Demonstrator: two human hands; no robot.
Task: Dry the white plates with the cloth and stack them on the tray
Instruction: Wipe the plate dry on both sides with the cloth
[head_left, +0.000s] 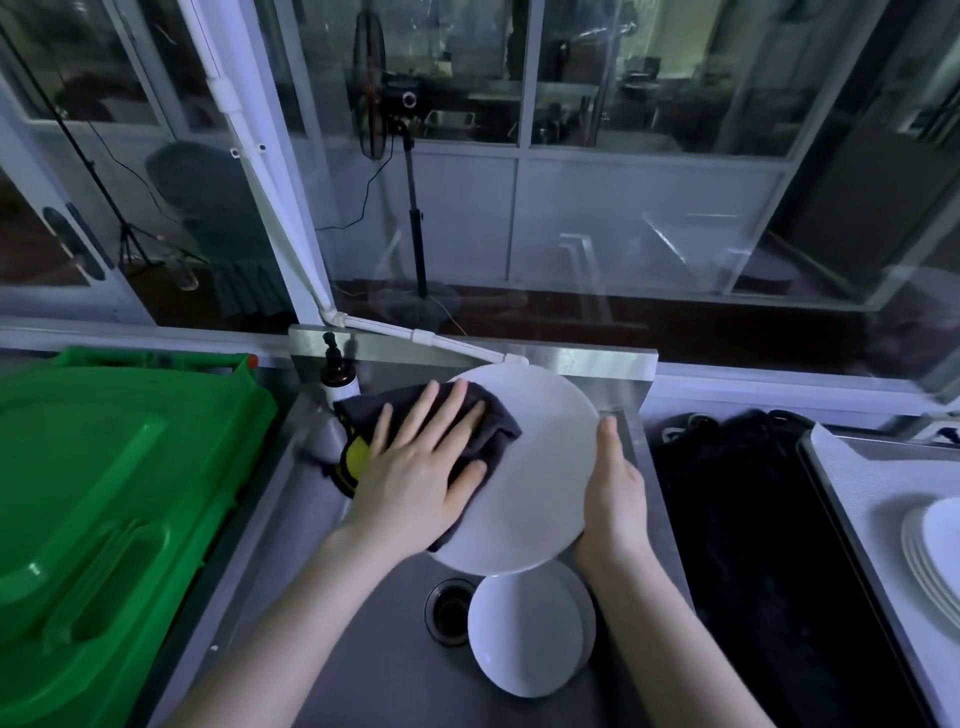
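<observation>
- Gripping the plate by its right rim, my right hand is steadying it.
- Flat-palmed, my left hand is pressing the cloth onto it.
- Tray is lying off right, nearer that hand.

Dim, bluish light; white-framed glass partition behind a stainless steel counter, dark floor beyond, black fan stand, large green plastic bin lid at left

Held plate: smooth white ceramic look, soft sheen. Cloth: dark, matt fabric, creased. Sink: brushed stainless metal, dull gloss. Bin lid: green moulded plastic, shiny. Tray: pale, matt metal look.
</observation>
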